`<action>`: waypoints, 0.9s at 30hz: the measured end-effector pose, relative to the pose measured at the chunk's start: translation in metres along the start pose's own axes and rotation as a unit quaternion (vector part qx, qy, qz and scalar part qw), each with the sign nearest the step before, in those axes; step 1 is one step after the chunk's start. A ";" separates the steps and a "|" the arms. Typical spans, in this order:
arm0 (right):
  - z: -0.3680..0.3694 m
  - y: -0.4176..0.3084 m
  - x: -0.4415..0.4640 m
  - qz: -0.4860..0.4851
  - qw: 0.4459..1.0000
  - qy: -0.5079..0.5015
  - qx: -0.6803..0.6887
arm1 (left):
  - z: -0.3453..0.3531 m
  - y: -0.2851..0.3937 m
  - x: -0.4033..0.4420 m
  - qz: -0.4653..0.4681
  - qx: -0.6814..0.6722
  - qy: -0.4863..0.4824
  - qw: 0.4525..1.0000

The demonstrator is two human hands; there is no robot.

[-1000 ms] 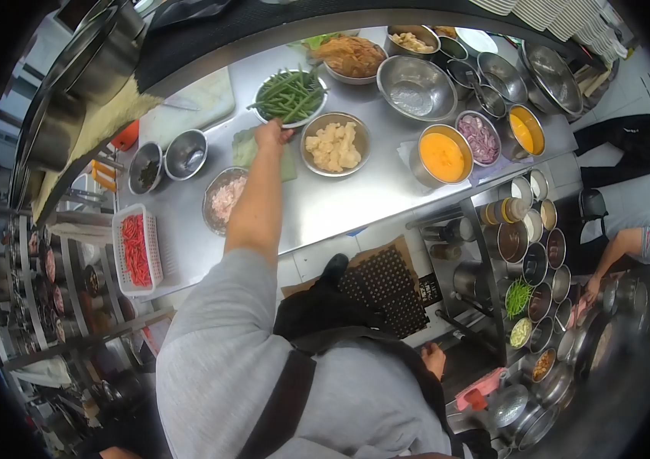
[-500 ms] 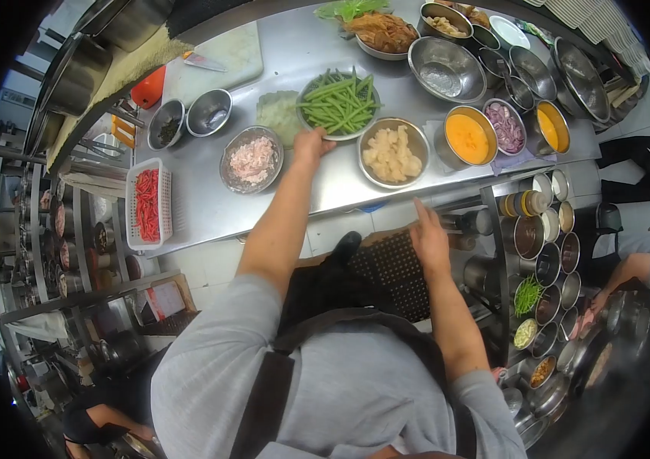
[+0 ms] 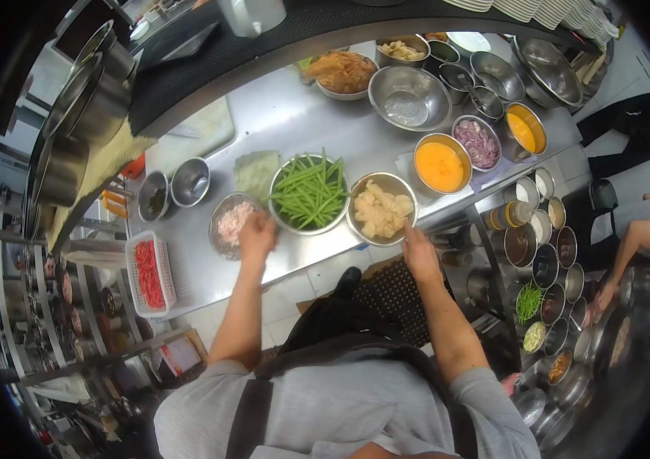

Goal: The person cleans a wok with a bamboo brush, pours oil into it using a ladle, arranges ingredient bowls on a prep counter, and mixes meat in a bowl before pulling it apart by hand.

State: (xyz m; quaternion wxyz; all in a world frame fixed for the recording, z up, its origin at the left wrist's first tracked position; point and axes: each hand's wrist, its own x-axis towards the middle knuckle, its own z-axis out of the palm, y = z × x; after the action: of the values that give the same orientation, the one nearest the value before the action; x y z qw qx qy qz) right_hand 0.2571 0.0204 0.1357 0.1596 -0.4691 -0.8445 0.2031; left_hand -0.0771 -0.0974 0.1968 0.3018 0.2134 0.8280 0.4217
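My left hand, blurred by motion, is over the right side of a metal bowl of chopped pinkish meat. How its fingers are set does not show clearly. My right hand grips the lower right rim of a metal bowl holding pale, lumpy chunks. Between my hands sits a colander heaped with green beans, near the counter's front edge. Behind the meat and beans lies a pale green, flat piece, which I cannot identify.
Bowls of beaten egg and sliced purple onion stand to the right. A white basket of red chillies is at the left front. Small metal bowls and a cutting board lie behind. Another person's arm is far right.
My left hand has left the beans and moved left to the meat bowl. The bean colander sits nearer the front edge. My right hand has reached the rim of the lumpy chunks' bowl.
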 end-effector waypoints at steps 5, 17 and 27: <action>-0.024 -0.018 -0.015 0.001 0.998 0.010 0.056 | 0.075 0.101 0.121 0.191 -0.060 -0.123 0.972; -0.027 0.015 -0.302 0.481 0.869 -0.121 -0.014 | 0.215 0.137 0.349 -0.048 -0.204 -0.149 0.966; 0.004 0.009 -0.295 0.488 0.871 -0.061 -0.012 | 0.176 0.137 0.322 0.012 -0.102 -0.114 0.988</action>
State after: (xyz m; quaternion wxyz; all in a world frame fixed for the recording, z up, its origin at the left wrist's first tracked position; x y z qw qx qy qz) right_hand 0.4121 -0.2293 0.1041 -0.0170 -0.8099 -0.5186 0.2735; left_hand -0.1777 0.2740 0.1257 0.4096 0.2378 0.7381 0.4805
